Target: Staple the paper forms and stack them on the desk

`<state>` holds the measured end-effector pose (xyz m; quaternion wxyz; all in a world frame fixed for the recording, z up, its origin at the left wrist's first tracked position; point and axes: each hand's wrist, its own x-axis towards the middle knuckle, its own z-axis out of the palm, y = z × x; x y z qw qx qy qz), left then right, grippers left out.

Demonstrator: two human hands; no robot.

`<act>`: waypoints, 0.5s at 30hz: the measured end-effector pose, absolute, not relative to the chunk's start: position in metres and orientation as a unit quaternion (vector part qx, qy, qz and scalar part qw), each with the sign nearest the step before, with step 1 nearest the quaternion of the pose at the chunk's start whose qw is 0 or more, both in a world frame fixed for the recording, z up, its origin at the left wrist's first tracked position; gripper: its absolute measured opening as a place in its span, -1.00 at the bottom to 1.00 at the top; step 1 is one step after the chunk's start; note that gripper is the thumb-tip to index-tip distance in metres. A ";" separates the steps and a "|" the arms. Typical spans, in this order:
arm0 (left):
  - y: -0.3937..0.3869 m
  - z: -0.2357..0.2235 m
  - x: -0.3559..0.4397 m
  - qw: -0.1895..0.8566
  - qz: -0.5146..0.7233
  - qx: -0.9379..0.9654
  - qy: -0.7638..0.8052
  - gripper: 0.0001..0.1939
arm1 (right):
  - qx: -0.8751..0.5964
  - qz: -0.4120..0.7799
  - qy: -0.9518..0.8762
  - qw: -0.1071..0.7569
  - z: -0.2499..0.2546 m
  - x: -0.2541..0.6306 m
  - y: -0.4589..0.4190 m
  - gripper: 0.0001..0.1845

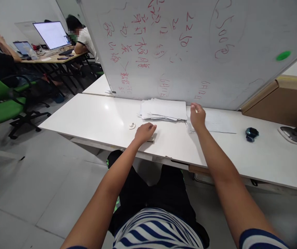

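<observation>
My left hand (145, 132) is low over the near part of the white table, its fingers curled and turned away from the camera. A small flat object (151, 140) shows partly beneath it; its kind is hidden. My right hand (198, 116) is bent inward by the whiteboard's foot, thumb close to the curled fingers; whatever is between them cannot be made out. Between the hands, farther back, lies an uneven stack of white paper (164, 109). More flat sheets (219, 122) lie to the right of my right hand. Left of my left hand is a small white round object (132, 126).
A whiteboard (203, 76) with handwriting stands along the back of the white table (99, 121). On the right are a dark blue wristwatch-like object (251, 134), a black-and-white device (292, 135) and a cardboard box (280, 100). Two people sit at a desk with screens, far left.
</observation>
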<state>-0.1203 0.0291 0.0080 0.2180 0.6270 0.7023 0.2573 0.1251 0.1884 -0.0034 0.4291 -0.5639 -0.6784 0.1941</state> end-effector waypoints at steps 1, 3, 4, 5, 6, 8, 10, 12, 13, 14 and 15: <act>0.029 0.008 -0.120 0.217 0.257 0.627 0.702 -0.52 | -0.601 0.166 -0.668 0.406 -0.008 0.141 0.184 -0.45; 0.029 0.008 -0.120 0.215 0.256 0.624 0.706 -0.53 | -0.682 0.115 -0.657 0.300 -0.020 0.169 0.174 -0.38; 0.028 0.008 -0.120 0.214 0.255 0.623 0.708 -0.54 | -0.712 0.100 -0.652 0.242 -0.027 0.180 0.169 -0.29; 0.028 0.008 -0.120 0.214 0.255 0.623 0.708 -0.54 | -0.730 0.092 -0.649 0.194 -0.034 0.189 0.165 -0.22; 0.027 0.008 -0.120 0.215 0.256 0.623 0.707 -0.55 | -0.739 0.089 -0.649 0.157 -0.039 0.195 0.162 -0.16; 0.026 0.009 -0.120 0.220 0.262 0.620 0.706 -0.56 | -0.737 0.088 -0.660 0.118 -0.047 0.200 0.159 -0.11; 0.025 0.011 -0.120 0.224 0.264 0.615 0.708 -0.56 | -0.728 0.084 -0.672 0.103 -0.048 0.198 0.159 -0.09; 0.024 0.012 -0.120 0.226 0.261 0.612 0.711 -0.56 | -0.723 0.082 -0.679 0.095 -0.046 0.195 0.159 -0.05; 0.024 0.013 -0.120 0.227 0.259 0.612 0.712 -0.56 | -0.722 0.084 -0.681 0.091 -0.044 0.193 0.159 -0.02; 0.024 0.014 -0.120 0.227 0.258 0.611 0.713 -0.56 | -0.721 0.085 -0.682 0.088 -0.043 0.192 0.159 -0.01; 0.024 0.014 -0.120 0.228 0.258 0.610 0.714 -0.56 | -0.721 0.085 -0.682 0.085 -0.042 0.192 0.158 0.00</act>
